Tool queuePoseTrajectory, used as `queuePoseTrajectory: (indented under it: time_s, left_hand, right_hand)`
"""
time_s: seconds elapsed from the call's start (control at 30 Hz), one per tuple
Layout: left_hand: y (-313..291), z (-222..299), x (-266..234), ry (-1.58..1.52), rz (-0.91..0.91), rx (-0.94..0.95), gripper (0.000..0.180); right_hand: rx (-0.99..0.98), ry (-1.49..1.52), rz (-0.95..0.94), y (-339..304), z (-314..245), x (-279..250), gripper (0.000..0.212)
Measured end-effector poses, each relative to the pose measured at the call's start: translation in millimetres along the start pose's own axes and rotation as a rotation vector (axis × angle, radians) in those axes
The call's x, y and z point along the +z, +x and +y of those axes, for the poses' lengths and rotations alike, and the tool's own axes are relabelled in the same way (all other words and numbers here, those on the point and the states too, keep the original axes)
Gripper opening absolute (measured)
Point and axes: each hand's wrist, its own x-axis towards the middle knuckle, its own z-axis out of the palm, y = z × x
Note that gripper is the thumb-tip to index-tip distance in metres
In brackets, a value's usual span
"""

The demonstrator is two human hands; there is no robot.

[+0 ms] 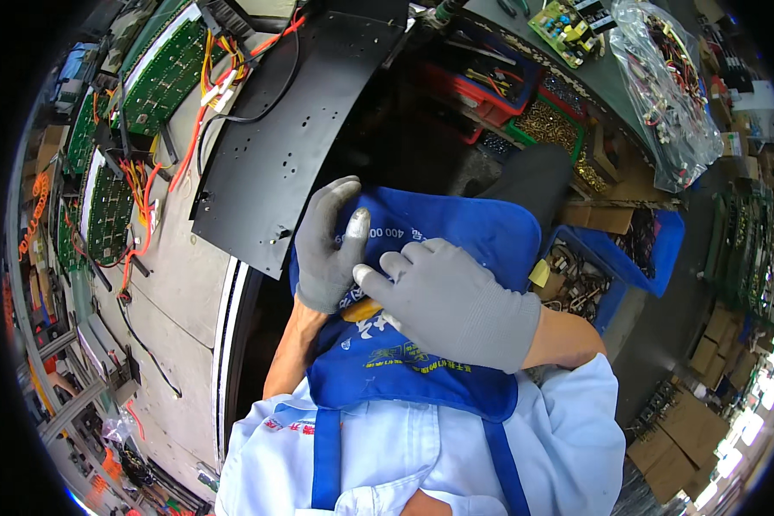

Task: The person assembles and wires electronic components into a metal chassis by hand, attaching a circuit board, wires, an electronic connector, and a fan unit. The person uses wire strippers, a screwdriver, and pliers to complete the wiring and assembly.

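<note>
Both hands wear grey gloves and are raised in front of my blue apron (pixel 482 225). My left hand (pixel 328 249) is open, its fingers pointing away from me and its thumb standing apart. Close by on its right, my right hand (pixel 460 301) reaches across with its index finger stretched toward the left thumb. The other right fingers are bent, and nothing shows in their grip. Below that index finger is a small yellow-orange patch (pixel 361 310); whether it is printed on the apron or loose, I cannot make out. A black metal panel (pixel 271 142) with holes lies just beyond my left hand.
On the pale bench (pixel 176 322) at left are green circuit boards (pixel 159 82) with red and yellow wires. Bins of brass screws (pixel 549 125) stand ahead on the right. Farther right are a blue crate (pixel 658 258) and a clear bag of cables (pixel 666 95).
</note>
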Motion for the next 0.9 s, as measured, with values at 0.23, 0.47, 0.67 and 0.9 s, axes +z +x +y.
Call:
queuePoseTrajectory:
  time_s: [0.23, 0.47, 0.67, 0.9]
  left_hand:
    - [-4, -1, -21, 0.100, 0.037, 0.051, 0.030]
    - [2, -14, -37, 0.181, 0.190, 0.143, 0.028]
    - [-10, -17, -62, 0.023, 0.372, 0.067, 0.025]
    - [-15, -21, -80, 0.159, 0.423, 0.116, 0.024]
  right_hand:
    - [-0.009, 0.047, -0.004, 15, -6, 14, 0.045]
    - [-0.049, 0.156, 0.012, 33, 3, 12, 0.046]
    - [-0.081, 0.104, -0.030, 49, 1, 17, 0.044]
    - [-0.096, 0.244, 0.015, 47, 1, 25, 0.046]
